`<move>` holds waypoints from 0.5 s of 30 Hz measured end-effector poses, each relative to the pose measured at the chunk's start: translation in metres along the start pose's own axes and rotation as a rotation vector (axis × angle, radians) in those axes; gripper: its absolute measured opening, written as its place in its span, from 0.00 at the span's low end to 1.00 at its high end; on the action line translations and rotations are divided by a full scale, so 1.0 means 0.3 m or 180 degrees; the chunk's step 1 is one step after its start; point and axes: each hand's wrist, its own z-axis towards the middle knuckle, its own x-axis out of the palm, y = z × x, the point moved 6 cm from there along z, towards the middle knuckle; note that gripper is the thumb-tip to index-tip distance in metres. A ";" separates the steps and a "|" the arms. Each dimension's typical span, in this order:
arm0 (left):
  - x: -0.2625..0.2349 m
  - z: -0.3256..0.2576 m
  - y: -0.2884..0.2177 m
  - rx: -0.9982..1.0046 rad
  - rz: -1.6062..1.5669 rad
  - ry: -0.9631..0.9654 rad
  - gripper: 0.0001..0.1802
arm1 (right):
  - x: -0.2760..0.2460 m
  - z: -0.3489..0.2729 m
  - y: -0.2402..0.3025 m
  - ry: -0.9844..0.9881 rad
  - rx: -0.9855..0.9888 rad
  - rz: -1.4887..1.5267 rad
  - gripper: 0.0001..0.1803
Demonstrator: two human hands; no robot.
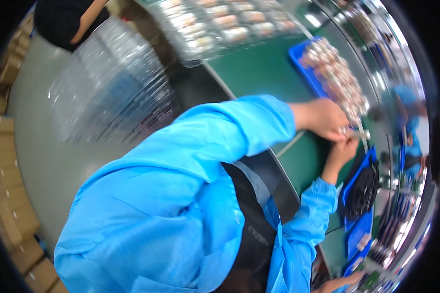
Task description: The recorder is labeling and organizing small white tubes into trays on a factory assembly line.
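Observation:
My left hand (325,119) and my right hand (344,152) meet above the green work table, with their fingers closed. Both pinch a small pale, shiny piece (361,134) whose rounded end sticks out to the right. Its exact kind is too small and blurred to tell. Just beyond my left hand lies a blue tray (305,71) heaped with small white and pinkish pieces (335,73). Close to my right hand stands another blue tray (349,188), holding a black bundle (364,190) that may be cables.
Clear plastic trays filled with wrapped pieces (230,22) cover the table's far end. A tall stack of clear plastic trays (110,88) stands to the left. Cardboard boxes (7,180) line the left side. A person in black (63,22) is at far left; another person's hand (340,283) shows at lower right.

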 end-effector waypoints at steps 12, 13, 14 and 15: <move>0.058 -0.078 0.114 -0.0433 0.0097 0.0829 0.19 | 0.087 -0.003 0.018 0.0153 0.0530 0.0445 0.18; 0.088 -0.019 0.054 -0.0191 0.0000 0.0785 0.19 | -0.002 0.011 0.041 -0.0046 0.0257 0.0224 0.16; 0.110 0.008 0.009 -0.0150 -0.0106 0.0779 0.19 | -0.088 0.013 0.068 -0.0261 -0.0003 -0.0027 0.14; 0.126 0.030 -0.019 -0.0058 -0.0197 0.0806 0.20 | -0.121 0.004 0.069 -0.0223 -0.0074 -0.0057 0.13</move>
